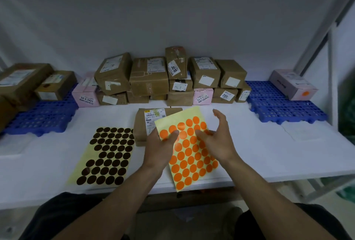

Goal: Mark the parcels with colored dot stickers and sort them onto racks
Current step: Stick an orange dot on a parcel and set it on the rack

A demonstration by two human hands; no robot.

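Left hand [160,144] pinches the glossy sheet of round orange dot stickers [189,150]; right hand [217,139], at three o'clock, fingers spread over it.

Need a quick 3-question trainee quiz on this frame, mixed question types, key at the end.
1. True or false: the left hand holds the orange sticker sheet by its edge.
2. Which rack already holds a parcel with an orange dot? A) left blue rack B) right blue rack
3. Fill in: the dark sticker sheet lies flat on the white ____.

Key
1. True; the right hand is open over the sheet.
2. B; the pink parcel there shows an orange dot.
3. table.
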